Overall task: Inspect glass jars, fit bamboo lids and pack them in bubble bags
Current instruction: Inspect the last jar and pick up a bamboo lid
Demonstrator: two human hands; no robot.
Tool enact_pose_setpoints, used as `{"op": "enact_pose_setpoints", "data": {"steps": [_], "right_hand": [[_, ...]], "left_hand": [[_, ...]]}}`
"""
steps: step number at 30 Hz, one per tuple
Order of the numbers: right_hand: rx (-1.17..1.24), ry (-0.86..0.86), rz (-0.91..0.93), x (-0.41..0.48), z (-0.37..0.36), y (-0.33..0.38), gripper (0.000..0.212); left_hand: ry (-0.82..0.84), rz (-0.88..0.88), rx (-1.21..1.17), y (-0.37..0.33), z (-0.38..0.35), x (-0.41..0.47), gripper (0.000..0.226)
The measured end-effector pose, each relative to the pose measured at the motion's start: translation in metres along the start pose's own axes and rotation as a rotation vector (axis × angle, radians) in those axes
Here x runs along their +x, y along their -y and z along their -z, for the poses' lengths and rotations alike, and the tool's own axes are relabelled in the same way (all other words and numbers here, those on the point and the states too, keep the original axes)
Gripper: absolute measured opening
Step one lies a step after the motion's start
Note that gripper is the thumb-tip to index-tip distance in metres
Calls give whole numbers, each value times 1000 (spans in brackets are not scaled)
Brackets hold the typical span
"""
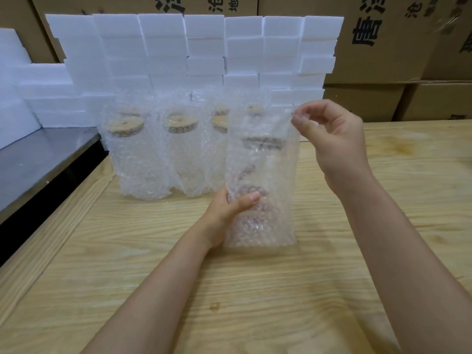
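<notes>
A glass jar with a bamboo lid (pixel 264 143) stands inside a bubble bag (pixel 263 175) held upright over the wooden table (pixel 255 290). My left hand (pixel 229 210) grips the bag's lower part, thumb across the front, fingers hidden behind it. My right hand (pixel 332 134) pinches the bag's top right edge between thumb and fingers. Behind stand several packed jars in bubble bags, among them one on the left (pixel 132 154) and one in the middle (pixel 182 152), bamboo lids showing through the wrap.
White foam blocks (pixel 194 52) are stacked in a wall behind the jars. Cardboard boxes (pixel 383 47) rise at the back and right. A dark metal surface (pixel 43 159) adjoins the table on the left.
</notes>
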State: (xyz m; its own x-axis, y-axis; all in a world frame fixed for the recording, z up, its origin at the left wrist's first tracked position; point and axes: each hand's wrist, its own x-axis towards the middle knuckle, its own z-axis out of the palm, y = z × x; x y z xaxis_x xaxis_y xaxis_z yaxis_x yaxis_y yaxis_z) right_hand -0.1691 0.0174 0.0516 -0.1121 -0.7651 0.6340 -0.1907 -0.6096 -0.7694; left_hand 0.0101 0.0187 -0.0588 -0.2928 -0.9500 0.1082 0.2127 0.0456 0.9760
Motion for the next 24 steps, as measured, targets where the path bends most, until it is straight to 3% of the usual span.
{"op": "enact_pose_setpoints", "data": {"steps": [5, 8, 11, 13, 17, 19, 24], "right_hand": [[81, -200, -43, -9, -11, -7, 23], [-26, -427, 41, -42, -28, -14, 16], [-198, -184, 146, -92, -47, -29, 19], [-249, -28, 75, -111, -55, -35, 32], [-194, -36, -63, -113, -60, -32, 55], [-147, -23, -126, -109, -57, -33, 63], [-102, -6, -294, -91, -42, -48, 114]], "left_hand": [[-9, -45, -59, -7, -1, 2, 90], [-58, -90, -89, -10, -2, 4, 94], [-108, -144, -50, -10, -5, 4, 85], [-144, -209, 71, -9, -6, 4, 84], [-176, -278, 195, -9, -13, 3, 87], [-145, -298, 186, -11, -19, 3, 73], [-45, -349, 355, -12, -34, -2, 51]]}}
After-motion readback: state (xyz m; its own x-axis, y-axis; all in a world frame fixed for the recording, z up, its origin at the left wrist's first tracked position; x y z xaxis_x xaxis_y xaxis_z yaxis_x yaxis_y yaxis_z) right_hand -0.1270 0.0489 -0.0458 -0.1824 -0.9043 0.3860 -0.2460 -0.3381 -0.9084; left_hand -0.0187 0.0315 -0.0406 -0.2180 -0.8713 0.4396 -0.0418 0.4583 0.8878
